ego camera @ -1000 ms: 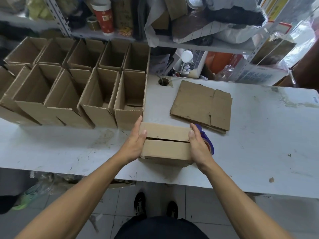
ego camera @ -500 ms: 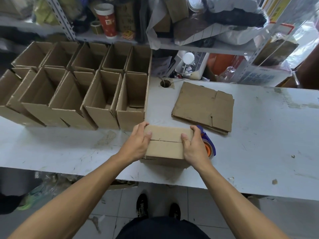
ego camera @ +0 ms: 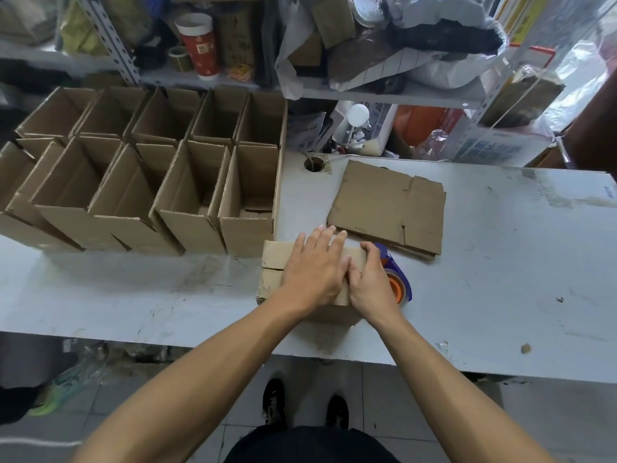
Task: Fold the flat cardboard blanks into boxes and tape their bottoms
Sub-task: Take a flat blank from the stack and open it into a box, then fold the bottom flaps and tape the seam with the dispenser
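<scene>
white table (ego camera: 500, 262), cluttered metal shelving (ego camera: 367, 95), tiled floor (ego camera: 417, 412)

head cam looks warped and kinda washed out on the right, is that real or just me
Head view: wide-angle bending is real, the white table edge bows and the shelf upright leans. Top right, the clear plastic sheeting is blown out by bright light. Lighting over the table is soft, with only a faint shadow under the box that both hands press. The shelf clutter looks slightly soft.

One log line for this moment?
stage: taping bottom | left hand: flat on brown cardboard box | right hand: grips blue-orange tape dispenser
</scene>
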